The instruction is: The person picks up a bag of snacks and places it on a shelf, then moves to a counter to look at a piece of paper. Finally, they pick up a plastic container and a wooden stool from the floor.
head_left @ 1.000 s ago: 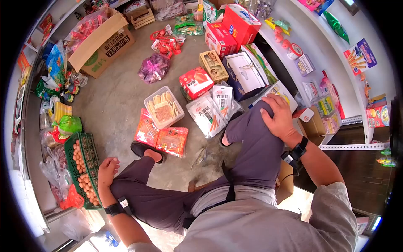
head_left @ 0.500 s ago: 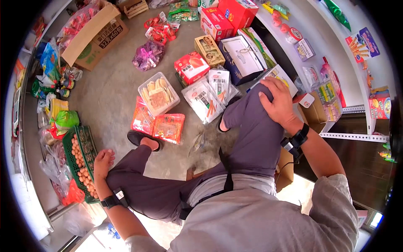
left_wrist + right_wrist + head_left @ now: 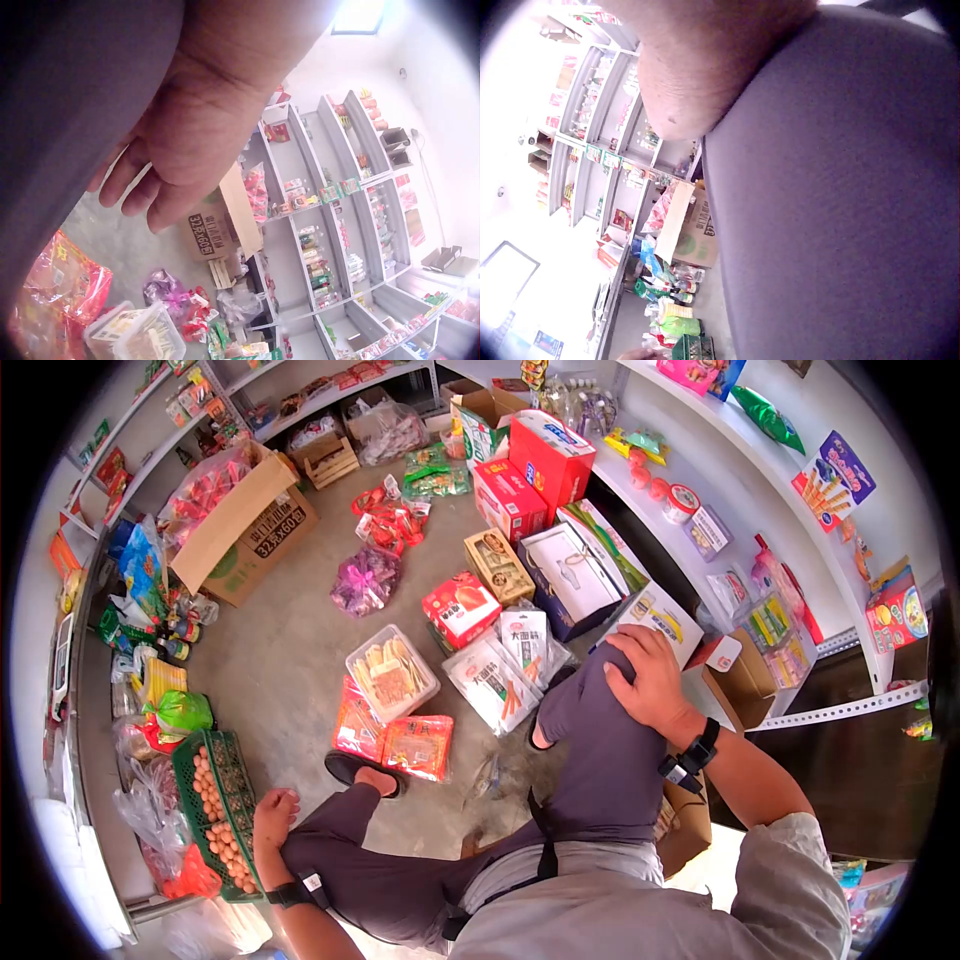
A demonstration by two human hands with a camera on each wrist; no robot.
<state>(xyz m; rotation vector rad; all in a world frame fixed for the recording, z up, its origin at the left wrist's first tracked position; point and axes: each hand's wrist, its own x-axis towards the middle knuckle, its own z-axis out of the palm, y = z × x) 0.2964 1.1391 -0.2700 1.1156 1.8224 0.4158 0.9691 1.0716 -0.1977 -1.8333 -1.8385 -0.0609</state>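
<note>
My right hand [image 3: 648, 678] rests on the right knee, its fingers draped over the trouser cloth. At the left thigh, my left hand [image 3: 275, 818] lies with loosely bent fingers and holds nothing; the left wrist view shows its fingers [image 3: 133, 176] hanging down beside the leg. Close to that hand stands a green crate of eggs [image 3: 250, 795]. On the floor before the feet, a clear plastic tub of pale sticks [image 3: 415, 678] sits partly over red snack packets [image 3: 418, 748]. White snack packets [image 3: 490, 685] lie near the right foot, beside a red box [image 3: 460, 610].
Ahead stand a gold box [image 3: 498, 565], an opened dark blue box [image 3: 573, 572] and tall red boxes [image 3: 550, 460]. A purple-wrapped bundle [image 3: 365, 582] lies mid-floor. A large carton [image 3: 265, 545] stands far left. Stocked shelves [image 3: 690, 475] line the walls.
The head view dipped, then lifted, so more of the back shelves shows now. Both hands keep their places at the legs, and the goods on the floor have not moved.
</note>
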